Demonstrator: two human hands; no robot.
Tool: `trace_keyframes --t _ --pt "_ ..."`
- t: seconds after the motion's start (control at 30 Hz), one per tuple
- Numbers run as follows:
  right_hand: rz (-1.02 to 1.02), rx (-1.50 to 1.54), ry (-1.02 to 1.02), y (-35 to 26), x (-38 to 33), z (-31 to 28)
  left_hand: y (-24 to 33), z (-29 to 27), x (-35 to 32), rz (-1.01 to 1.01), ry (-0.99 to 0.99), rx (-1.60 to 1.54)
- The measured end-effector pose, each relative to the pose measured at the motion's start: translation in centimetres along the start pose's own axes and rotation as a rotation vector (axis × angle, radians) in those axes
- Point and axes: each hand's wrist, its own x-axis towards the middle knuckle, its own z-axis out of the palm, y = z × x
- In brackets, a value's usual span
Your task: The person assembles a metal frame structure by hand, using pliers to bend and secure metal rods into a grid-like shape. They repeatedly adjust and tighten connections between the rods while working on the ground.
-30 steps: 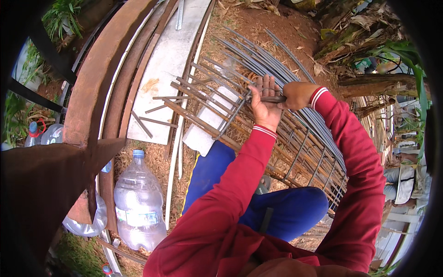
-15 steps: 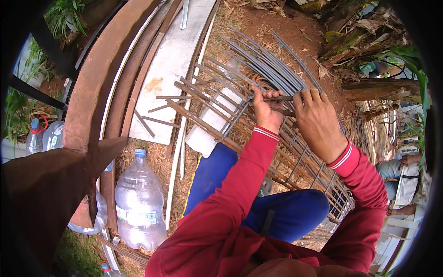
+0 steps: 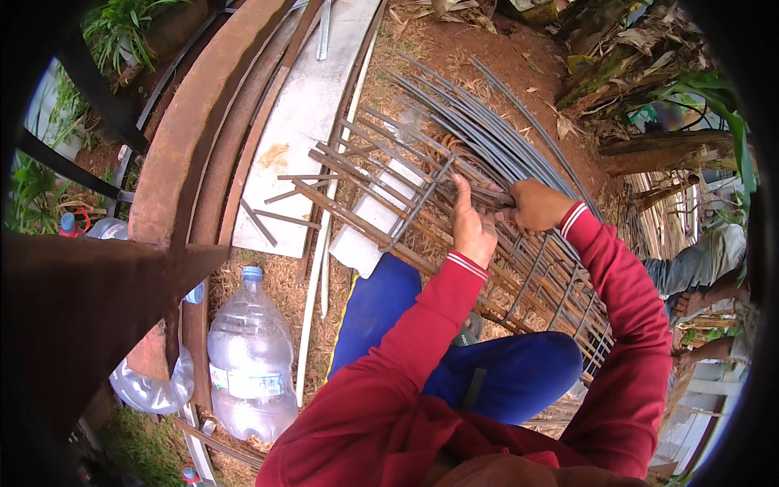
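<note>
A rusty rebar cage (image 3: 519,280) of long bars and square stirrups (image 3: 422,203) lies slanting in front of me, across my blue-clad leg. My right hand (image 3: 542,204) is closed around the handles of dark metal pincers (image 3: 490,197), held just above the cage's bars. Close beside it, my left hand (image 3: 475,234) has its thumb raised and its fingers curled at the other end of the pincers. Whatever those fingers pinch is hidden. The end stirrup stands just left of this hand.
A pale block (image 3: 357,250) lies under the cage's left end. Beyond are grey bars (image 3: 487,122) and a coil of rusty wire (image 3: 458,146). A white board (image 3: 284,162) with short rod pieces, a large plastic bottle (image 3: 251,349) and a brown beam (image 3: 174,154) are left. Another person's leg (image 3: 698,256) shows right.
Both hands have come down slightly, away from the end stirrup. My right hand has turned and lowered its wrist, and the spread handles of the pincers now lie closer together.
</note>
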Motion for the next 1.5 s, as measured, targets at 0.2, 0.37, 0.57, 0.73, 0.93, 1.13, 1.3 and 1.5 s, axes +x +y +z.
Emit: trace_keyframes --t 0.2,0.37,0.57,0.73,0.93,1.13,1.3,1.5 --pt "0.081 0.476 -0.486 2.5 3.5 -3.1 0.7 0.7 1.4 -0.07 -0.157 -0.175" --pt "-0.001 0.48 -0.351 1.7 1.7 -3.5 1.0 1.8 2.8 -0.141 -0.176 -0.291" --pt "-0.074 -0.763 0.527 0.6 -1.4 1.5 -0.2 3.8 4.5 -0.052 0.078 -0.173" --pt "-0.331 -0.655 0.667 4.4 2.6 0.4 -0.3 3.9 5.5 -0.016 0.13 -0.119" --pt "-0.285 -0.71 0.814 4.4 2.0 1.9 -0.3 2.6 4.1 0.031 -0.12 -0.181" --pt "-0.099 -0.816 0.893 1.7 0.7 5.0 0.7 1.3 3.0 0.008 -0.254 -0.115" --pt "-0.069 -0.839 0.947 0.9 0.2 5.0 0.7 1.3 3.3 0.014 -0.274 -0.153" --pt "-0.1 -0.894 0.914 0.6 0.3 3.4 0.5 1.8 4.2 0.057 -0.327 -0.273"
